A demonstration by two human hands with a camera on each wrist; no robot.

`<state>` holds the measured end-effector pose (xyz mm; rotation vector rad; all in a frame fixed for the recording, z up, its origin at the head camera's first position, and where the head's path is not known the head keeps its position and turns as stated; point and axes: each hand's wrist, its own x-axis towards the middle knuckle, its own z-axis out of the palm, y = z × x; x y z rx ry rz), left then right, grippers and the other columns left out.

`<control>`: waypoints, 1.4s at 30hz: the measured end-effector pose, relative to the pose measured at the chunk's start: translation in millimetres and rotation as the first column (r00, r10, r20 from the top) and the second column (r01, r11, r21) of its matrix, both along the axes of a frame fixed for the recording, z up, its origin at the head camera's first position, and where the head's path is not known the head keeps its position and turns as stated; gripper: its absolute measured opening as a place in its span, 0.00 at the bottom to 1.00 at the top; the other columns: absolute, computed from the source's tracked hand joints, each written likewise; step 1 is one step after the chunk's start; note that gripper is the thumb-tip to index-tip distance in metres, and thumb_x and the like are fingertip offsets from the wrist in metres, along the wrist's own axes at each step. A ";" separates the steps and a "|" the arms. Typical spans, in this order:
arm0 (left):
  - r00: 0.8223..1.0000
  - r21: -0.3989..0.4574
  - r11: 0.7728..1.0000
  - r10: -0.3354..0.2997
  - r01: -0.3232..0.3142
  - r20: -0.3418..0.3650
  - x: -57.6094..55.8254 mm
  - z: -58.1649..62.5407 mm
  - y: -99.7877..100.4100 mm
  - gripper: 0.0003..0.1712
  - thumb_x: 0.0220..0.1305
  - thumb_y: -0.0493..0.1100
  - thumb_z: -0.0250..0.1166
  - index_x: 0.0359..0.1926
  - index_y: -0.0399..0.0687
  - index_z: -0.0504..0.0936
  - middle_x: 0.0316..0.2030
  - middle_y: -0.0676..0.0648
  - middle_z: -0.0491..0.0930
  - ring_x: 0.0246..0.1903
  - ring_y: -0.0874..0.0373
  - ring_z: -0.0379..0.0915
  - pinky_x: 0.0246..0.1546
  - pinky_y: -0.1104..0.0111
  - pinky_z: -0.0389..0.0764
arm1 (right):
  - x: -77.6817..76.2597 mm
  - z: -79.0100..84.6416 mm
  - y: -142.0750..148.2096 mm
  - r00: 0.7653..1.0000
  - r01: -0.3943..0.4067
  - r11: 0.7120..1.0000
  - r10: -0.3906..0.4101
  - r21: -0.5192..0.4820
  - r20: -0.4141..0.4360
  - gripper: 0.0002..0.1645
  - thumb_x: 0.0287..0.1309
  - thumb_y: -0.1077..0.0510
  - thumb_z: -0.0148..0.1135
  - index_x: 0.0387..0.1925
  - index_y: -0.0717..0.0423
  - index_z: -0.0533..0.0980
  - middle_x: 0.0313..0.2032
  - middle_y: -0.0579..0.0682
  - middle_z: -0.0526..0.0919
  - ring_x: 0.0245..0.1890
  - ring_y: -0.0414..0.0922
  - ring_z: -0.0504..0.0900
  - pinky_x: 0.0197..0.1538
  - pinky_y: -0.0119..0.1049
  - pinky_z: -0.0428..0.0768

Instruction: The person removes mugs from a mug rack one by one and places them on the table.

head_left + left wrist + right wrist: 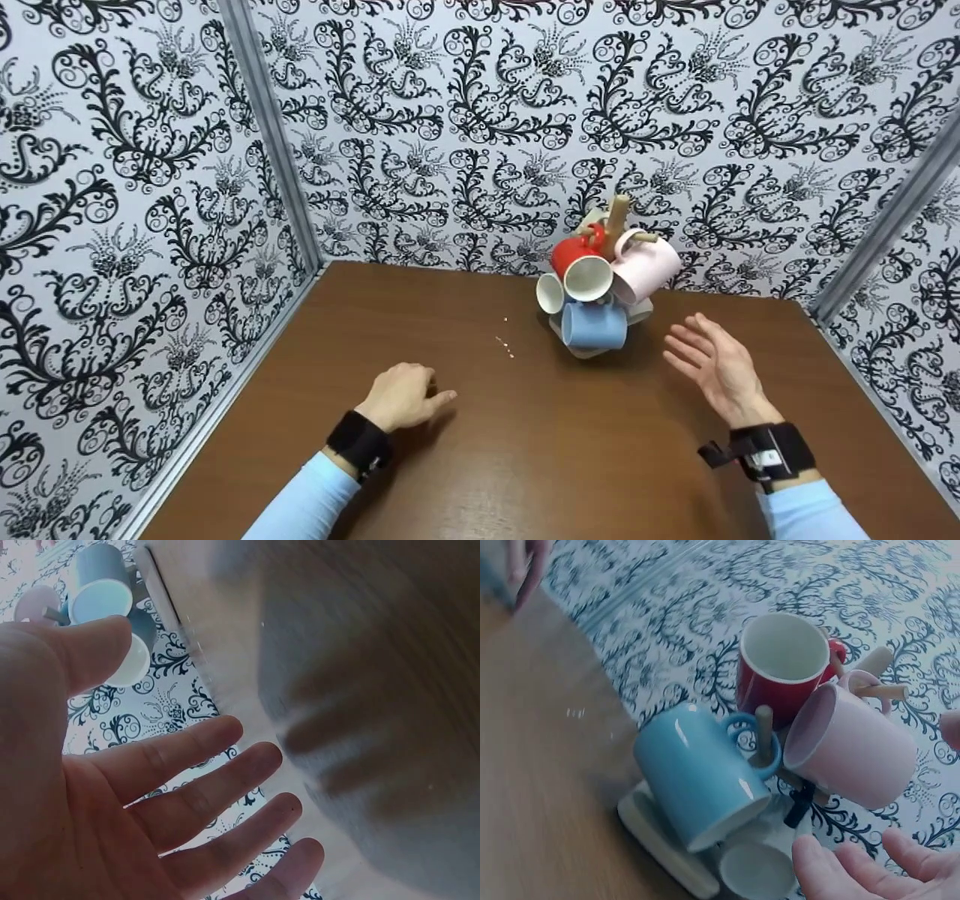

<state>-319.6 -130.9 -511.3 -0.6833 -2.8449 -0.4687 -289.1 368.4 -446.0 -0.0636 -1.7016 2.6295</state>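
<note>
A wooden mug tree (617, 214) stands at the back of the table, with mugs hanging from its pegs. A red mug (568, 253) with a white inside and a pink mug (651, 271) hang high. Lower down are a blue mug (598, 327) and a white mug (550, 293). In the right wrist view the blue mug's handle (739, 724) loops round a peg. My right hand (716, 371) is held just right of the tree, fingers spread, touching no mug. Over the table to the left, my left hand (401, 397) holds nothing, its fingers loosely extended in the left wrist view.
Small white specks (506, 345) lie on the brown table (480, 465) left of the mugs. Patterned walls (465, 82) close off the back and sides, with grey metal posts (274, 135) at the corners. The tree stands close to the back wall.
</note>
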 end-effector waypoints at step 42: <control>0.997 -0.056 0.997 -0.053 0.050 -0.052 19.6 8.6 12.3 0.22 0.64 0.60 0.72 0.35 0.46 0.85 0.30 0.47 0.81 0.35 0.44 0.82 0.28 0.48 0.83 | -56.2 12.4 -35.4 0.996 -0.003 0.978 0.021 -0.210 0.085 0.61 0.75 0.37 0.58 0.85 0.51 0.30 0.85 0.58 0.37 0.84 0.56 0.44 0.80 0.47 0.57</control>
